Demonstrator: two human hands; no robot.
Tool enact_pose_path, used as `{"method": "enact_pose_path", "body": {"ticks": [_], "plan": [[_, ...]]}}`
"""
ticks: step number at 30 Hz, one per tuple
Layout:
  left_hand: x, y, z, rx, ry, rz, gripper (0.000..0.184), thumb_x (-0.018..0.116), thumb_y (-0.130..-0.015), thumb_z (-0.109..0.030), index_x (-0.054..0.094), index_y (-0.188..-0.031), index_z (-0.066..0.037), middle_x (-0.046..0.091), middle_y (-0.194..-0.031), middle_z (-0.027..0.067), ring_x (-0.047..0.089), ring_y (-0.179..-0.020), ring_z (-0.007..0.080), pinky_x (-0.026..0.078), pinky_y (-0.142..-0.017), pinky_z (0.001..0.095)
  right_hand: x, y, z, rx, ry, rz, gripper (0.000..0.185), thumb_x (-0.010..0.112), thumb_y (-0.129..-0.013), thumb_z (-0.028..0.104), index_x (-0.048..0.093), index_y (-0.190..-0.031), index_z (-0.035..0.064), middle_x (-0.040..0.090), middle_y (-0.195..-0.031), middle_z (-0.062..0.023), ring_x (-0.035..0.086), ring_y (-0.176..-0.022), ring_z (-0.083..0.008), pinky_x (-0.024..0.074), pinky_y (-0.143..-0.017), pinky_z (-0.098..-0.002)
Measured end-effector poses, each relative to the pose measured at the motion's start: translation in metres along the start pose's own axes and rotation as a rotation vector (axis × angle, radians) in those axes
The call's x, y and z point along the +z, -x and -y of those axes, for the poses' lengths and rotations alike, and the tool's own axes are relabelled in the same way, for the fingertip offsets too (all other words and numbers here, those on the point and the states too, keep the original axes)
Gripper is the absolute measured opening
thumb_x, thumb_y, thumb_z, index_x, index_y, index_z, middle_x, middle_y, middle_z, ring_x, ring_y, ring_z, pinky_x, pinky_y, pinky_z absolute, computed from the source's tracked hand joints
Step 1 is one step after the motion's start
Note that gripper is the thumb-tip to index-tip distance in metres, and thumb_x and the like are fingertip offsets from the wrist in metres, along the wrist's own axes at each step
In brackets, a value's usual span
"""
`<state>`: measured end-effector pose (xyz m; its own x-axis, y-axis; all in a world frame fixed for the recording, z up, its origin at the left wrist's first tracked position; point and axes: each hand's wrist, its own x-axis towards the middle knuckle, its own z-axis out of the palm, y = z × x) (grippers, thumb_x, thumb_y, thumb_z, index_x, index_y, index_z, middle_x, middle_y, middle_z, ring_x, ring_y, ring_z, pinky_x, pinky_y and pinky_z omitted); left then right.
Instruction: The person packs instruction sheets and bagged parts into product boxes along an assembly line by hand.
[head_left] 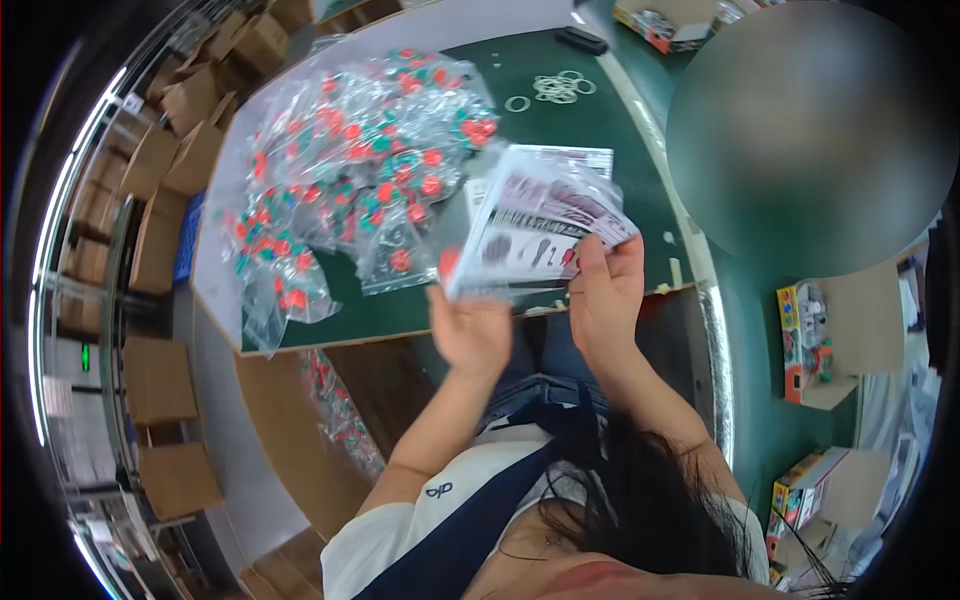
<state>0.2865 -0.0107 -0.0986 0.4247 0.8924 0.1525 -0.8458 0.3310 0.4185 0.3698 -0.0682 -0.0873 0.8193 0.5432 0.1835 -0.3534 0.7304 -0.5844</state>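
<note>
My right hand [608, 295] pinches the lower right corner of a printed instruction sheet [525, 240], thumb on top. Black pictures and purple print show on the sheet, and clear plastic seems to lie along its edges. At the sheet's lower left corner is my left hand [470, 330], smeared by motion, its fingers partly hidden. A blurred red spot shows just above that hand. Under the held sheet, more white printed paper [590, 156] rests on the green table [540, 130]. To the left spreads a heap of clear plastic bags [370, 150] holding red and green parts.
Loose pale rubber bands [563, 88] and a black object [581, 40] lie at the table's far side. Cardboard boxes [165, 380] stand on shelves at left. Colourful open boxes [805, 340] stand at right. More filled bags [340, 410] sit below the table edge.
</note>
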Motion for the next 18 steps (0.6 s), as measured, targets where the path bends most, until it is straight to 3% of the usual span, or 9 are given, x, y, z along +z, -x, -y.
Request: {"method": "enact_pose_path", "body": {"ticks": [2,3,6,8,9,10,12,14,18], "plan": [[-0.015,-0.013,-0.024,-0.322,0.107,0.253,0.057,0.034,-0.09,-0.045,0.034,-0.126,-0.001,0.045,-0.122,0.0143,0.042,-0.114,0.0271,0.033,-0.096,0.0419,-0.02,-0.01,0.011,-0.083,0.209,0.192,0.027,0.049,-0.085,0.001,0.038,-0.11,0.0029,0.053,-0.106,-0.009,0.053,-0.091,-0.0132,0.0437,-0.079,-0.0263],[-0.02,-0.018,-0.035,-0.347,0.118,0.254,0.057,0.034,-0.09,-0.045,0.034,-0.126,-0.001,0.045,-0.122,0.0143,0.042,-0.114,0.0271,0.033,-0.096,0.0419,-0.028,-0.01,0.017,-0.115,0.316,0.286,0.026,0.05,-0.084,-0.001,0.039,-0.107,0.0028,0.054,-0.104,-0.0091,0.054,-0.088,-0.0125,0.0444,-0.077,-0.025],[-0.02,-0.034,-0.048,-0.598,-0.053,0.411,0.048,0.046,-0.088,-0.036,0.043,-0.118,0.002,0.05,-0.115,0.0137,0.048,-0.107,0.023,0.037,-0.092,0.0379,-0.033,-0.008,0.028,-0.144,0.483,0.305,0.026,0.052,-0.082,-0.002,0.039,-0.104,0.0033,0.055,-0.099,-0.0083,0.055,-0.086,-0.0122,0.045,-0.076,-0.0243],[-0.009,-0.039,-0.043,-0.447,-0.696,0.375,0.039,0.053,-0.086,-0.025,0.046,-0.113,0.003,0.054,-0.109,0.0126,0.051,-0.101,0.0203,0.039,-0.088,0.0346,-0.035,-0.008,0.033,-0.152,0.586,0.274,0.026,0.053,-0.082,-0.003,0.039,-0.102,0.0036,0.056,-0.097,-0.0079,0.056,-0.085,-0.012,0.0454,-0.075,-0.0239],[-0.003,-0.039,-0.035,-0.354,-1.008,0.37,0.035,0.056,-0.084,-0.02,0.048,-0.11,0.003,0.055,-0.106,0.012,0.052,-0.098,0.0189,0.04,-0.087,0.0329,-0.034,-0.009,0.035,-0.078,0.441,0.254,0.03,0.055,-0.081,-0.001,0.039,-0.106,0.0033,0.055,-0.098,-0.0074,0.055,-0.086,-0.0116,0.0447,-0.076,-0.0241],[0.002,-0.036,-0.025,-0.402,-0.985,0.409,0.035,0.056,-0.084,-0.02,0.048,-0.11,0.003,0.055,-0.106,0.012,0.052,-0.098,0.0189,0.04,-0.087,0.0329,-0.031,-0.008,0.038,-0.018,0.298,0.227,0.035,0.056,-0.081,0.0,0.038,-0.11,0.003,0.055,-0.1,-0.0069,0.054,-0.087,-0.0111,0.044,-0.077,-0.0243],[0.012,-0.03,-0.001,-0.102,-0.726,0.316,0.028,0.061,-0.079,-0.006,0.051,-0.103,0.004,0.058,-0.099,0.01,0.053,-0.092,0.0161,0.041,-0.082,0.0298,-0.031,-0.009,0.048,0.043,0.334,0.197,0.039,0.061,-0.078,0.003,0.042,-0.113,0.0024,0.056,-0.101,-0.0056,0.054,-0.087,-0.0102,0.044,-0.077,-0.025],[0.003,-0.027,0.016,-0.101,-0.751,0.389,0.029,0.058,-0.081,-0.009,0.05,-0.105,0.004,0.057,-0.101,0.0116,0.053,-0.093,0.0179,0.042,-0.082,0.0309,-0.048,-0.006,0.059,0.279,0.344,0.241,0.039,0.065,-0.076,0.007,0.049,-0.111,0.0019,0.058,-0.099,-0.0041,0.054,-0.087,-0.0097,0.0441,-0.076,-0.0255],[0.014,-0.026,0.023,-0.126,-0.778,0.614,0.033,0.051,-0.085,-0.016,0.047,-0.11,0.005,0.054,-0.106,0.0158,0.054,-0.094,0.0218,0.042,-0.083,0.0333,-0.082,0.001,0.114,-0.06,0.854,0.107,0.013,0.062,-0.08,0.015,0.063,-0.089,0.0051,0.06,-0.078,0.0005,0.052,-0.071,-0.0063,0.0438,-0.062,-0.0234]]}}
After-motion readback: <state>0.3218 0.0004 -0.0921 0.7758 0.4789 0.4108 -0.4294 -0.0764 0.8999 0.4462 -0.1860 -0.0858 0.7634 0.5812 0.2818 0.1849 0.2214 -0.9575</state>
